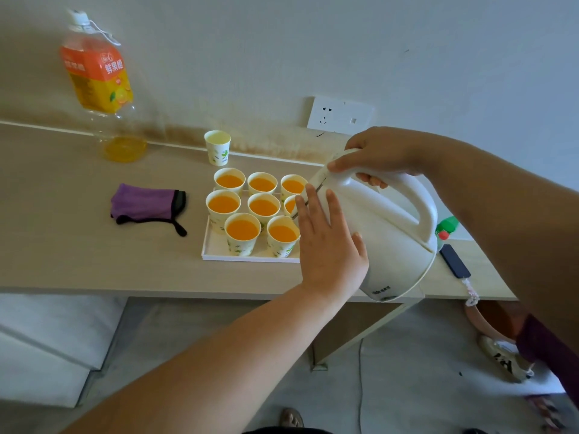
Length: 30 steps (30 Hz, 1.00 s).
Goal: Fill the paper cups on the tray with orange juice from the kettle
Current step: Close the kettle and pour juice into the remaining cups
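1. Markings: the juice bottle [100, 79] carries an orange label printed "鲜果橙". Dark print near the base of the kettle [388, 239] is too small to read. The paper cups [241, 247] bear a green leaf motif.
2. Right hand [379, 155]: we see its fingers curled round the top of the kettle's handle, with the thumb lying along the lid edge.
3. Left hand [329, 242]: the fingers are straight and the palm lies flat against the kettle's side wall. The fingertips reach the spout end.
4. Kettle position: it is held off the desk [78, 233] and tilted, spout toward the tray [216, 249], above the tray's right end. We cannot tell whether liquid is leaving the spout.
5. Count: we see eight paper cups on the tray, each holding orange juice [242, 230]. One of them is partly hidden behind the left fingers. The left hand covers the tray's near right corner.
6. A single cup [217, 147] stands off the tray, near the wall, its inside pale.
7. Other items: one purple cloth [147, 203] left of the tray, one wall socket [340, 115], and one dark phone [454, 260] right of the kettle.
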Each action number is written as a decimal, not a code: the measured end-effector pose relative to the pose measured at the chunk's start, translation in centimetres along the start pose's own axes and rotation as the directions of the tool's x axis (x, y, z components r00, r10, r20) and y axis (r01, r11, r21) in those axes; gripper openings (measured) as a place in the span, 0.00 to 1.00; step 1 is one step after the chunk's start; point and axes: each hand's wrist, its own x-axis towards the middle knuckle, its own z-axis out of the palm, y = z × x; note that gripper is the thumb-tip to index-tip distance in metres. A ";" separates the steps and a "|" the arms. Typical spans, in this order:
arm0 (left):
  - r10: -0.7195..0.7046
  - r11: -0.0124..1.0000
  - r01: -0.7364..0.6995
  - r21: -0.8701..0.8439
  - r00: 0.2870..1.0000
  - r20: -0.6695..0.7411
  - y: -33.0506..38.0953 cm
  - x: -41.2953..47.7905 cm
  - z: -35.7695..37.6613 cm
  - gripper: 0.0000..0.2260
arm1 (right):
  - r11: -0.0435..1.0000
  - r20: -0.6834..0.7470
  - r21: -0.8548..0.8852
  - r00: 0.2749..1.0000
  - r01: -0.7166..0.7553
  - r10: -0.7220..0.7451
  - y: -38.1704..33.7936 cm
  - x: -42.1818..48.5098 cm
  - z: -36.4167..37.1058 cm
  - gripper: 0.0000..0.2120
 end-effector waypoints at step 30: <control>-0.088 0.996 0.089 -0.017 0.994 0.063 -0.6 1.8 -0.4 0.32 | 0.991 0.082 -0.117 0.993 -0.072 0.081 -2.8 2.5 -0.8 0.21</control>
